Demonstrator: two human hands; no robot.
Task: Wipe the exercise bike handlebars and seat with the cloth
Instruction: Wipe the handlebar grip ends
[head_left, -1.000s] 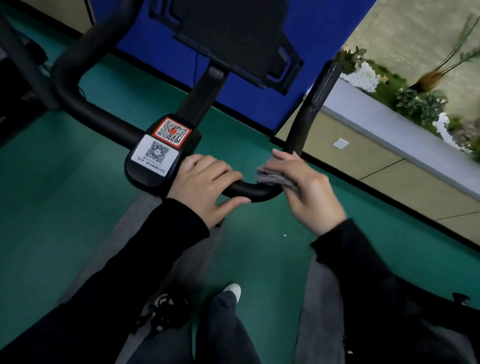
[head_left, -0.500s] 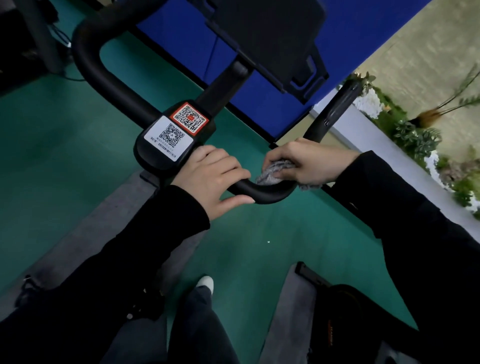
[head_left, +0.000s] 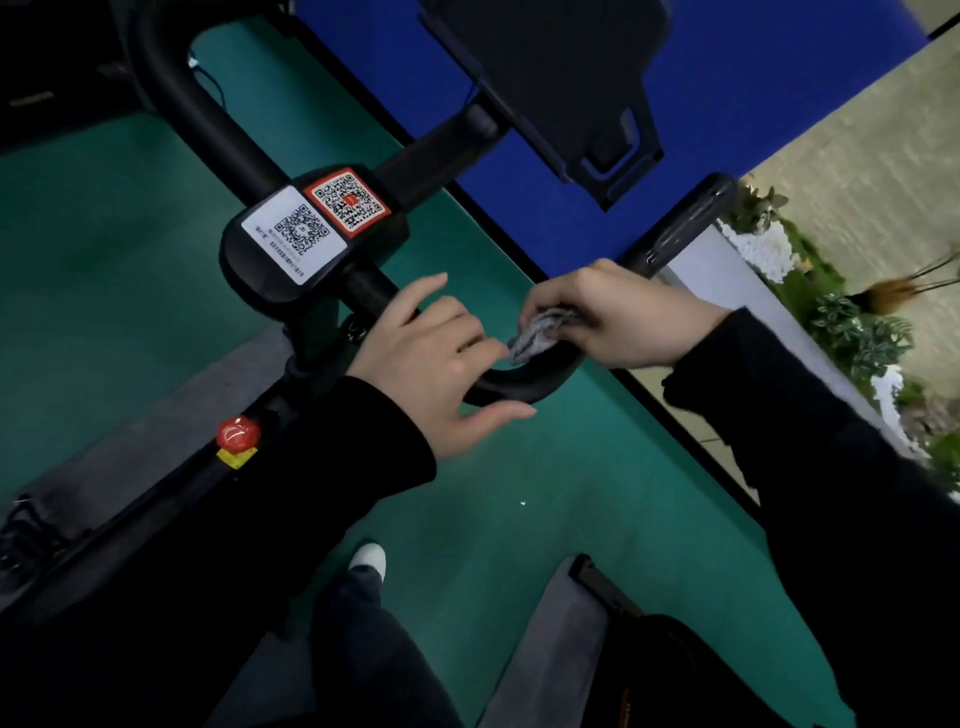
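Two hands in play, working outward from the camera. Closest is a trouser leg and a white-toed shoe (head_left: 368, 561) on the green floor (head_left: 104, 260), on the near side of the console (head_left: 306, 244) with the two QR stickers. Just right of the console the left hand (head_left: 431, 364) rests on the handlebars (head_left: 524, 387), fingers loose and draped over the top, thumb stuck out underneath, not really clamping anything. A bit further right of the console, at the bend of the bar, the right hand (head_left: 618, 317) has its fingers curled round a bunched grey cloth (head_left: 537, 332) and presses it onto the tube, cloth almost touching the left fingertips.

The bit that matters imo: from that bend the right-side grip (head_left: 680, 228) runs up and away, long axis slanting off to the far right of the console. The cloth hand sits right at its foot, so a stroke up along it looks like the natural next move. The other half of the bar (head_left: 208, 119) curves off on the far left of the console, nearer the hand with no cloth. Beyond the console is a dark screen holder (head_left: 561, 78) against a blue panel (head_left: 779, 78). Seat: can't pick it out for sure in this shot
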